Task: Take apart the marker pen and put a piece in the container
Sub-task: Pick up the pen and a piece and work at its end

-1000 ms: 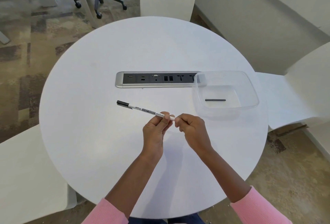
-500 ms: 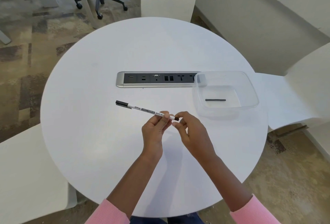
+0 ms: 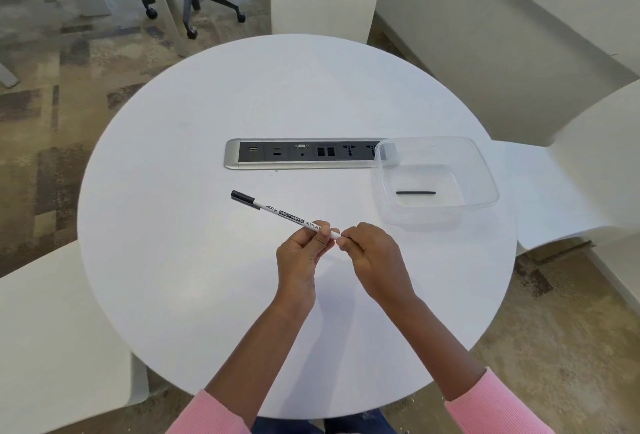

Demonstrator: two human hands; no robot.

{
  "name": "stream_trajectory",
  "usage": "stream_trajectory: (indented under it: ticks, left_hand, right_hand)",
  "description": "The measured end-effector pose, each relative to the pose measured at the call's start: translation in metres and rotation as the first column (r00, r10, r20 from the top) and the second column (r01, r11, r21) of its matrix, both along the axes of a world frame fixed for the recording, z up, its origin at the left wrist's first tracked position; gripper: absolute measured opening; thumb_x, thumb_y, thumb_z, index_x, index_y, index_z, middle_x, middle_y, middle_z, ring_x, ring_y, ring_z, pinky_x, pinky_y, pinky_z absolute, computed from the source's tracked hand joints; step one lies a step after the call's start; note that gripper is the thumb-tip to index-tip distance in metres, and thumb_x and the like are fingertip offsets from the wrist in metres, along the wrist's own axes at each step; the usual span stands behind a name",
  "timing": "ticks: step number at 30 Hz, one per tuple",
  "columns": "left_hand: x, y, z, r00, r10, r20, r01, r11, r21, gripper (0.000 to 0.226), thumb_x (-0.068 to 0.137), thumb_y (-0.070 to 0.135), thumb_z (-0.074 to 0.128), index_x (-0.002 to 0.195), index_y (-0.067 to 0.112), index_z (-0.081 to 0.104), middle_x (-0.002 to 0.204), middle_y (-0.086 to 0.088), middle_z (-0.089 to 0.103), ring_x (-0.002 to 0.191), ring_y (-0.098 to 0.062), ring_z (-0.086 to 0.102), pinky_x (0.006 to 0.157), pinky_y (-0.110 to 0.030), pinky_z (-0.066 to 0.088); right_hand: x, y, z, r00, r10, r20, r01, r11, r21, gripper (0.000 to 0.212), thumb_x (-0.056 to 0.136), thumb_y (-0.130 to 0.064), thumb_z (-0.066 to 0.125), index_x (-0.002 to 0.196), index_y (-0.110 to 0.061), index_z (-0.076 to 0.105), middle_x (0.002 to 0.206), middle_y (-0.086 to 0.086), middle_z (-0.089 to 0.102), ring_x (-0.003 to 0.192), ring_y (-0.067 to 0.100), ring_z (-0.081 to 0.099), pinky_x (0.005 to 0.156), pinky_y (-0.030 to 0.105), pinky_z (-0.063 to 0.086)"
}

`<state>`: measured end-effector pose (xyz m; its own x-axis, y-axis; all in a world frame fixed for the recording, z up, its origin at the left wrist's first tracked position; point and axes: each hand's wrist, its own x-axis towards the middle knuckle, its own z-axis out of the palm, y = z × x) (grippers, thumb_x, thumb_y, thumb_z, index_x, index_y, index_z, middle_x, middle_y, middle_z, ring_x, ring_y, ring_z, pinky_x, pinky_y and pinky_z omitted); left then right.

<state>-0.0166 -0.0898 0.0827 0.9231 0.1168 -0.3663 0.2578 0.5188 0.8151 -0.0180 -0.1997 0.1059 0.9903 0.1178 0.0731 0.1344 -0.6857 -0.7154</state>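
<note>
A: Which step is in hand here, in your opinion?

B: The taking apart, I would say. The left hand (image 3: 300, 255) grasps the white barrel of the marker pen (image 3: 284, 217) between thumb and fingers. The right hand (image 3: 373, 257) has its fingers curled and pinches the end of the barrel that points to the right. The pen is held above the middle of the table (image 3: 194, 295), somewhat toward the near edge, with its black cap (image 3: 242, 196) pointing to the far left.

A: Is the end part out already?

B: I cannot tell. The right fingertips cover that end fully, so a small part between them would be hidden.

A: And the container?

B: The clear container (image 3: 429, 139) stands by the right edge of the tabletop. Its far left corner lies over the end of the socket panel (image 3: 301, 153). One thin black stick (image 3: 415, 192) lies on its bottom, so I judge that one piece is delivered and another is in work.

A: What does the next move ask for?

B: Probably a firm hold by the left hand while the right one twists or pulls the end part free. The part is small and can slip, so the pinch must be tight. After that the right hand has only a short way to the right, over the container rim, to let it drop.
</note>
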Motion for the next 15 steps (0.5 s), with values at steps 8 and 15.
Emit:
stream_trajectory:
  ticks: [8,15]
  left_hand:
    - [0.002,0.007,-0.004,0.991,-0.12,0.056,0.115,0.99,0.086,0.009,0.084,0.004,0.057,0.077,0.002,0.062,0.059,0.012,0.066,0.068,-0.008,0.065,0.074,-0.015,0.053]
    - [0.007,0.009,-0.004,0.998,-0.052,0.026,0.051,0.998,0.037,0.021,0.083,0.005,0.058,0.068,0.012,0.07,0.061,0.012,0.069,0.067,-0.002,0.065,0.068,-0.012,0.053]
  right_hand:
    - [0.012,-0.008,0.009,0.756,0.104,-0.647,0.332,0.79,0.516,0.036,0.088,-0.014,0.052,0.053,-0.012,0.058,0.043,-0.006,0.044,0.044,0.01,0.035,0.042,0.014,0.03]
    - [0.002,-0.002,0.003,0.953,-0.045,-0.298,0.115,0.968,0.221,0.011,0.088,-0.022,0.055,0.079,-0.019,0.062,0.057,-0.003,0.052,0.053,0.006,0.048,0.052,0.012,0.037]
